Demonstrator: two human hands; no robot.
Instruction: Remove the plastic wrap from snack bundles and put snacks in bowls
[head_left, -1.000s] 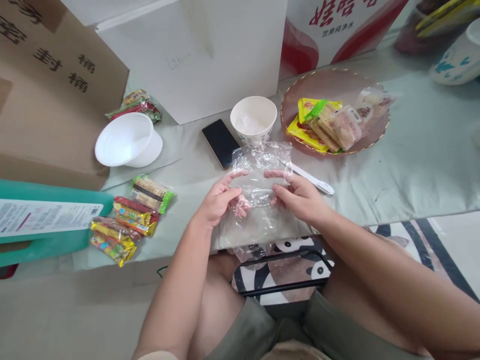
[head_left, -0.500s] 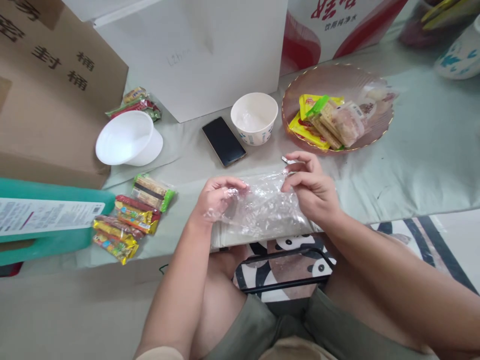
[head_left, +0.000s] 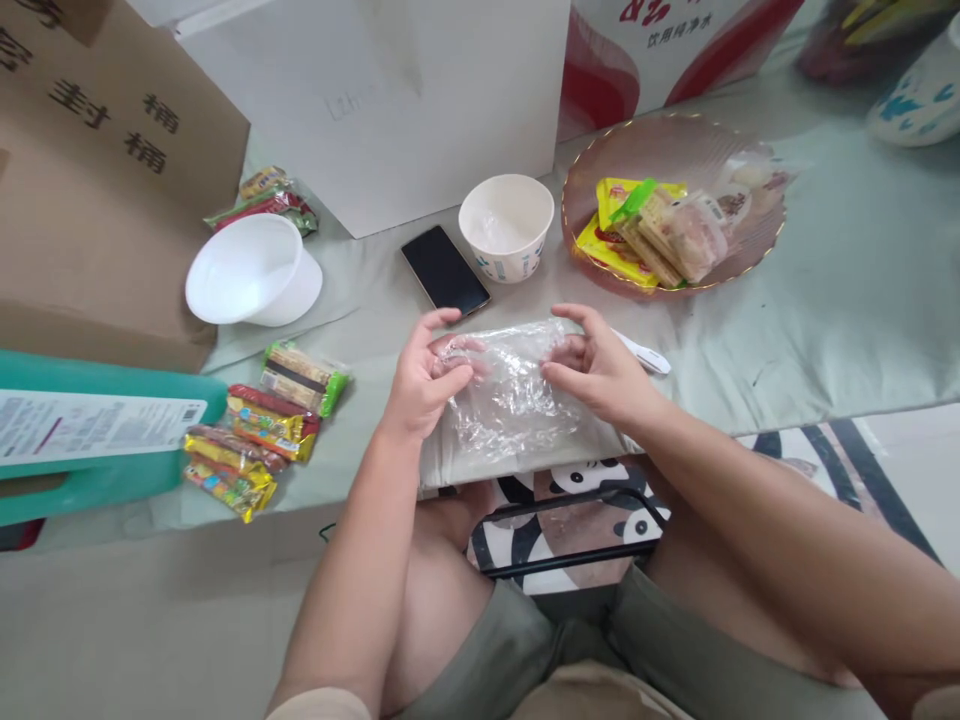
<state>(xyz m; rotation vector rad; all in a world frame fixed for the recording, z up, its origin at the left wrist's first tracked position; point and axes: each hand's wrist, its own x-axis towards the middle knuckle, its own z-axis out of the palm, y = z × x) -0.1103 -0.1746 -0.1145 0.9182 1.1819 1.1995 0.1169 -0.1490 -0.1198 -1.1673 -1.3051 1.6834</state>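
A crinkled clear plastic bag [head_left: 517, 400] lies over the front edge of the table. My left hand [head_left: 431, 385] grips its left side, thumb below and fingers partly inside or behind the film. On the other side, my right hand [head_left: 589, 365] pinches the bag between thumb and bent fingers, its index finger raised. Just beyond the right hand a slim white tool [head_left: 646, 355] with a rounded end rests on the cloth, partly hidden by that hand. Behind the hands are a black phone [head_left: 446, 270] and a patterned paper bowl [head_left: 510, 255] with clear plastic inside.
A pink gold-rimmed plate [head_left: 750, 265] with wrapped snacks stands back right. To the left are a white plastic bowl [head_left: 255, 275], several wrapped snacks [head_left: 270, 425] and a teal container [head_left: 105, 490]. A white box [head_left: 390, 120] and a cardboard box [head_left: 97, 220] stand behind.
My right hand has let go of the slim tool, whose metal tip showed at its fingers, and now grips the bag. Both hands have turned around the bag's sides.
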